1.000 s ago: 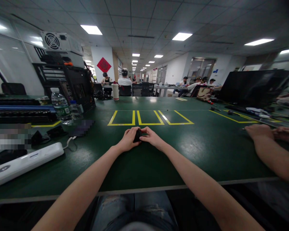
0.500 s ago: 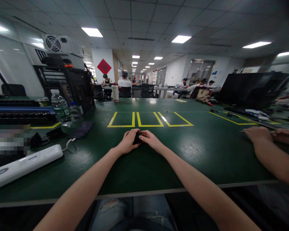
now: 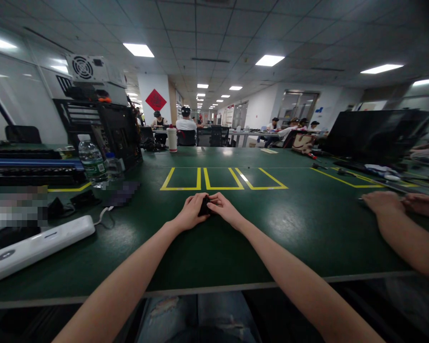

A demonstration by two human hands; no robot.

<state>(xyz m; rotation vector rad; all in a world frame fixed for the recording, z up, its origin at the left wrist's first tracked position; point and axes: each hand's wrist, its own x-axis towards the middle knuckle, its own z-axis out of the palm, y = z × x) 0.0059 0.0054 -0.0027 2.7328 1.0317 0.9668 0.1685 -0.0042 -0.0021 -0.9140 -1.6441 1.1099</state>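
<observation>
Both of my hands meet around a small black object [image 3: 204, 206] at the middle of the green table [image 3: 214, 252]. My left hand [image 3: 192, 212] curls round its left side, thumb towards me. From the other side my right hand [image 3: 224, 209] pinches it with thumb and fingers. The object is mostly covered by my fingers, so its kind cannot be made out. Just beyond my hands lie the yellow tape frames [image 3: 223, 188] on the tabletop.
On the left are a white power strip [image 3: 39, 247], a water bottle [image 3: 92, 162] and an opened computer case [image 3: 117, 133]. A white bottle with a red top [image 3: 172, 139] stands farther back. At right, a co-worker's hand [image 3: 384, 202] rests near a black monitor [image 3: 377, 136].
The view has shifted very slightly. My hands keep their hold on the black object in nearly the same place, with only a slight change in finger position.
</observation>
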